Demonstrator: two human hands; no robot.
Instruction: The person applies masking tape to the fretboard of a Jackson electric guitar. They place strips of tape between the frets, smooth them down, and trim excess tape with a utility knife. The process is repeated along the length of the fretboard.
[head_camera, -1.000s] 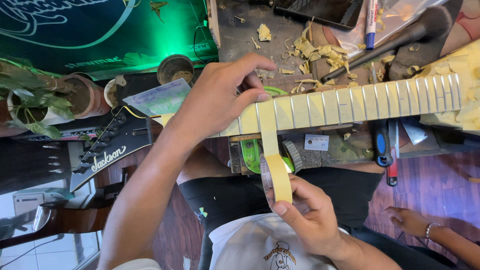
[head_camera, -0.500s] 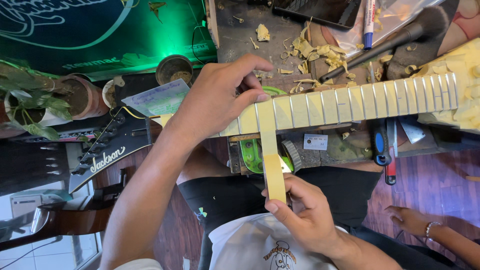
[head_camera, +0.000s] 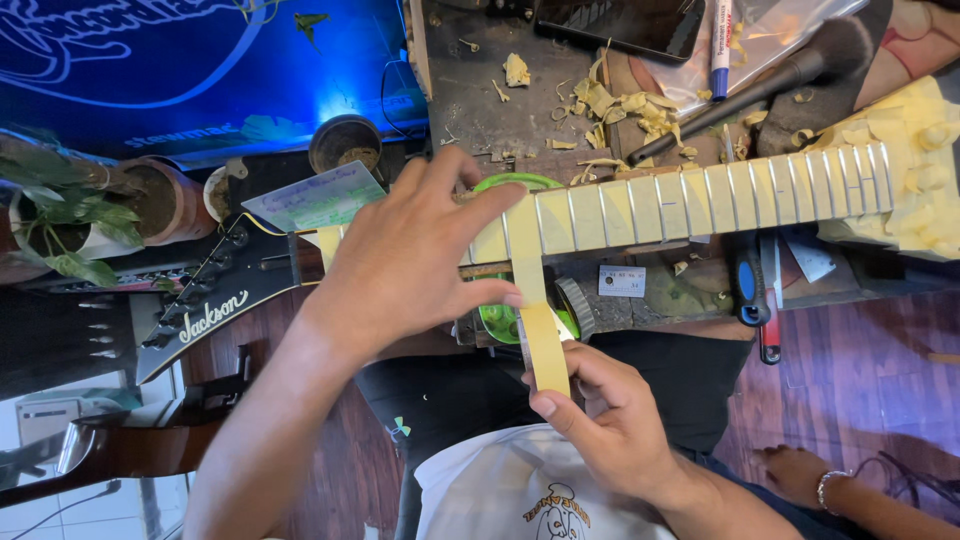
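A guitar neck (head_camera: 700, 200) lies across the workbench, its fretboard covered in strips of pale masking tape between the frets. My left hand (head_camera: 410, 250) grips the neck near the black headstock (head_camera: 220, 300), with fingers over the top and the thumb pressing a tape strip (head_camera: 532, 300). That strip runs from the fretboard down to my right hand (head_camera: 610, 420), which pinches its lower end taut below the neck. A green round object (head_camera: 497, 322) sits under the neck behind the strip.
Torn tape scraps (head_camera: 620, 105), a large brush (head_camera: 790, 75), a marker (head_camera: 720, 45) and a phone (head_camera: 625, 22) lie on the bench. Blue and red handled tools (head_camera: 750, 290) lie beside the neck. Potted plants (head_camera: 80, 215) stand at left. Another hand with a bracelet (head_camera: 800, 470) rests at lower right.
The glow on the backdrop at upper left has turned from green to blue. Both hands and the tape strip have stayed almost still.
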